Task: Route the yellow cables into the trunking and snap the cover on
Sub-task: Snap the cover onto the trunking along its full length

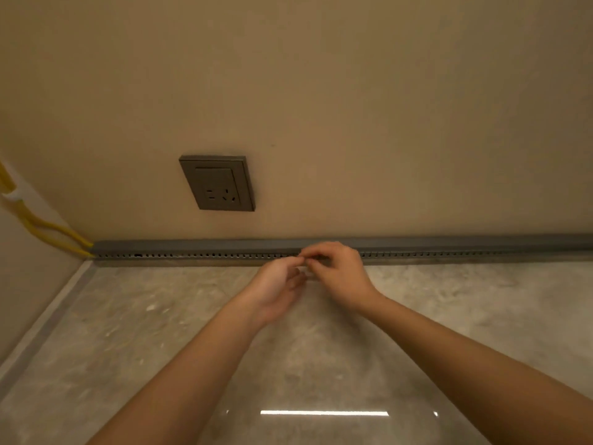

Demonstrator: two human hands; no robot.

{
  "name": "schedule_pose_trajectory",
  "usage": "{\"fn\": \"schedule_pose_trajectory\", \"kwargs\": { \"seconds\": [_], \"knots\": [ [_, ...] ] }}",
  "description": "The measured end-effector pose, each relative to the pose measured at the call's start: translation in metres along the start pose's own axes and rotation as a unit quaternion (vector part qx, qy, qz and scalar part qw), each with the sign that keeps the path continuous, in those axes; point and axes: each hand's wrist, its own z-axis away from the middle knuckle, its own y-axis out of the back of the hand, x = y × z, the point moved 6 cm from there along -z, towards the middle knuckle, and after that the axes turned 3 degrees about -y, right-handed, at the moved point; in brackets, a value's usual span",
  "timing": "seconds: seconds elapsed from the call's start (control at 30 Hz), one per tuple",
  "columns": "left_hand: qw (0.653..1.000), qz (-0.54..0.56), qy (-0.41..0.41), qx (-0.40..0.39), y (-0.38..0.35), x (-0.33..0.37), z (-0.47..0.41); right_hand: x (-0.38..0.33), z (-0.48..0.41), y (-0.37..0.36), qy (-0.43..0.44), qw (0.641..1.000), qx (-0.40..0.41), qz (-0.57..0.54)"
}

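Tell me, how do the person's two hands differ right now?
The left hand is turned with the palm facing up, while the right hand shows its back, fingers curled downward. The left hand sits lower over the glossy floor; the right hand overlaps the grey trunking. Both meet at their fingertips, pinching something too small to identify.

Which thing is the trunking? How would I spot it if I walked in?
Look at the big beige wall and follow it down to where it meets the shiny floor. The trunking is the long grey strip there, below the socket. Only it has a row of little slots, and yellow cables enter its left end.
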Motion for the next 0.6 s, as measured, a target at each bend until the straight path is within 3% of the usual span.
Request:
{"fn": "schedule_pose_trajectory", "kwargs": {
  "seconds": [0.07,0.17,0.23,0.27,0.33,0.43,0.6],
  "knots": [
    [0.999,0.027,0.04,-0.007,-0.017,-0.006,-0.004,0.016,0.016,0.019,-0.169,0.962,0.046,-0.211],
    [0.992,0.075,0.097,-0.029,-0.054,-0.016,-0.003,0.048,0.034,0.047,-0.377,0.781,0.085,-0.49],
    [0.984,0.121,0.122,-0.054,-0.076,-0.02,-0.005,0.06,0.042,0.073,-0.439,0.68,0.127,-0.573],
    [0.979,0.142,0.132,-0.062,-0.082,-0.02,-0.006,0.062,0.043,0.086,-0.451,0.648,0.151,-0.595],
    [0.971,0.179,0.143,-0.068,-0.095,-0.019,-0.011,0.066,0.041,0.112,-0.458,0.619,0.18,-0.612],
    [0.963,0.212,0.148,-0.082,-0.108,-0.014,-0.022,0.073,0.031,0.137,-0.448,0.604,0.172,-0.636],
    [0.945,0.285,0.132,-0.086,-0.115,0.0,-0.036,0.063,0.015,0.147,-0.384,0.616,0.099,-0.681]
  ]
}}
